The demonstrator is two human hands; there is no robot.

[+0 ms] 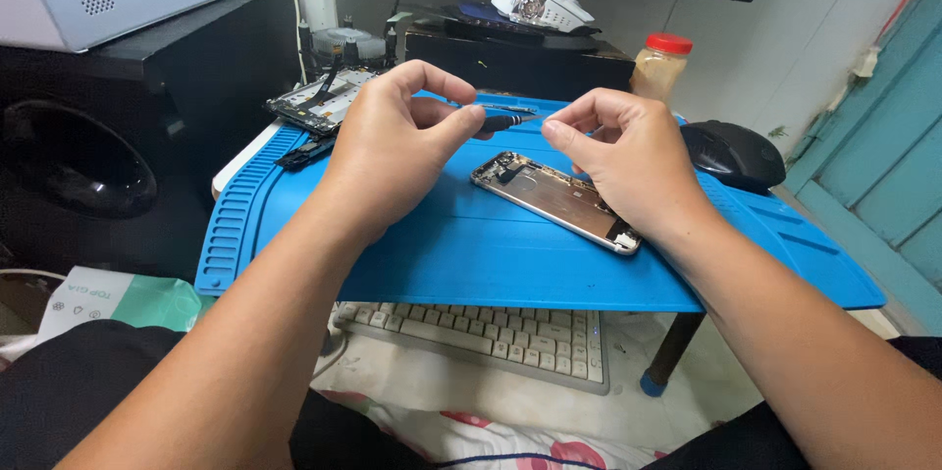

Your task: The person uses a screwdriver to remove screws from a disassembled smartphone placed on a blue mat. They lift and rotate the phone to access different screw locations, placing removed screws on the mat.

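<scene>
Left hand (392,141): closed in a pinch on the dark handle of a small screwdriver (505,121), whose long axis runs level toward the right hand (628,161), tip almost at that hand's pinched thumb and forefinger; whether they hold anything is too small to tell. Opened phone chassis (554,198): flat on the blue silicone mat (471,254), just below and between both hands, long axis slanting away toward the left hand, its near end under the right. Open mat lies nearer the body; black mouse (734,154) beyond the right hand, detached screen assembly (319,102) beyond the left.
</scene>
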